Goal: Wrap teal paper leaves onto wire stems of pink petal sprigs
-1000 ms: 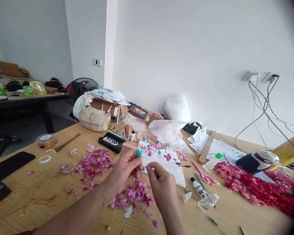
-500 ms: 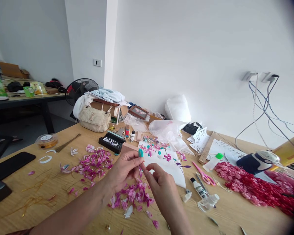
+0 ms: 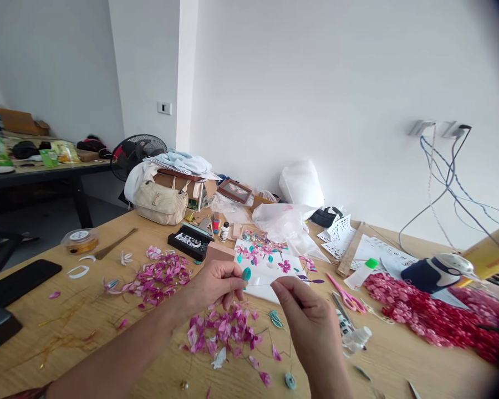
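My left hand [image 3: 218, 284] pinches a small teal leaf [image 3: 246, 274] upright between thumb and fingertips. A fine pale strand [image 3: 260, 285], thread or thin wire, runs from the leaf to my right hand [image 3: 310, 316], whose thumb and forefinger are closed on its end. Beneath the hands lies a loose heap of pink-purple petals [image 3: 227, 330], some on thin stems. Close to my right hand are a teal looped piece [image 3: 275, 318] and a teal coil [image 3: 290, 380]. Behind the hands is a white sheet [image 3: 261, 288] bearing pink flowers and teal leaves.
A second petal heap [image 3: 166, 277] lies to the left, near a black tray [image 3: 188, 241]. To the right are pink scissors [image 3: 347, 296], a green-capped bottle [image 3: 361, 274], a clear bottle [image 3: 357, 341] and red-pink strands [image 3: 432, 316]. A phone [image 3: 23, 281] lies far left.
My right hand has moved right and away from my left hand, drawing the strand out between them. The left hand, with the teal leaf, shifted slightly right and down. Teal pieces on the table now show.
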